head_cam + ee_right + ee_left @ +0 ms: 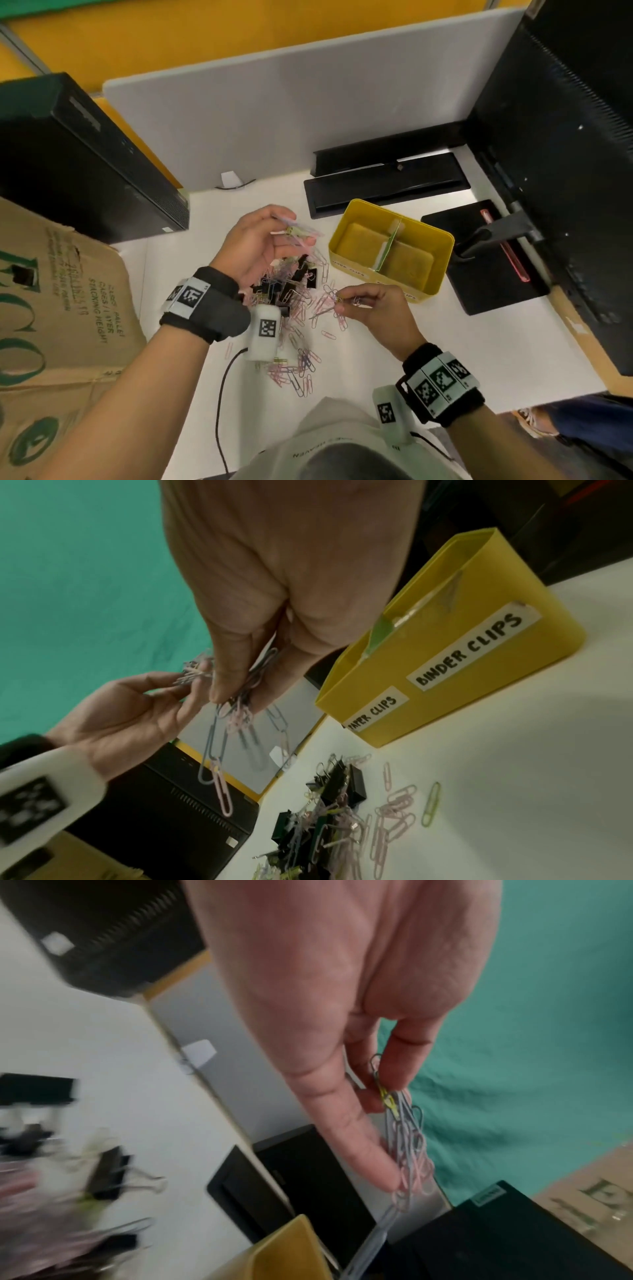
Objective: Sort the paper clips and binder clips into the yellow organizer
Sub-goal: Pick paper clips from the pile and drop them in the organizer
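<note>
- Nearest me, my right hand hovers over the white desk, thumb and fingers pinching a small bunch of paper clips; in the right wrist view several linked ones dangle below the fingertips.
- Just left of that hand I see the loose pile of clips spread on the desk: pink and grey paper clips scattered wide, with black binder clips heaped in the middle.
- A single green paper clip lies apart at the edge of the pile.
- My left hand is raised above the far side of the pile, palm turned up, its fingers curled and pinching a second bunch of paper clips between thumb and fingertips; that bunch points toward the box.
- Beyond my right hand stands the yellow organizer, resting on the desk, split by a divider into two compartments.
- Its front labels read PAPER CLIPS on the left and BINDER CLIPS on the right; I see no clips in either compartment.
- Farther back lie black trays, a monitor stand to the right, a black computer case to the left, and a cardboard box at the left edge.
</note>
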### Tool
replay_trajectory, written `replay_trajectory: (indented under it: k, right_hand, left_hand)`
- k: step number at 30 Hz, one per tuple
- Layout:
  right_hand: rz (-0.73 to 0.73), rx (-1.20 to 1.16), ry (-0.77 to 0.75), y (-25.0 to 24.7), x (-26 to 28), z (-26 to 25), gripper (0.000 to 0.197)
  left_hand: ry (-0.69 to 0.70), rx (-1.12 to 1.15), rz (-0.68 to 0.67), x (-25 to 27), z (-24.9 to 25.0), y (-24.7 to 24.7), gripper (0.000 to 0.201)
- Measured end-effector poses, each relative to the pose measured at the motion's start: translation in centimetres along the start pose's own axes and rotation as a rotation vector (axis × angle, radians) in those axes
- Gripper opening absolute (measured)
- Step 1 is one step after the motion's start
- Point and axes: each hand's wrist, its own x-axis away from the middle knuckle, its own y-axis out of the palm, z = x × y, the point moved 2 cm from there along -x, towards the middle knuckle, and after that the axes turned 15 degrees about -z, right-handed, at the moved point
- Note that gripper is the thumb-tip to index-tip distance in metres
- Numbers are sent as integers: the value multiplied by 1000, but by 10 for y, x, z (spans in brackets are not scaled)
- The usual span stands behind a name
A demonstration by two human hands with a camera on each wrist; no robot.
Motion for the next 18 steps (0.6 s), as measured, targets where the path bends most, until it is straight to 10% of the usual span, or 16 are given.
replay_trajectory:
  k: [18]
  right_hand:
    - [269,28,-136,-65,-12,-73,19]
  left_hand:
    - [-45,-423,62,-141,-25,50,17]
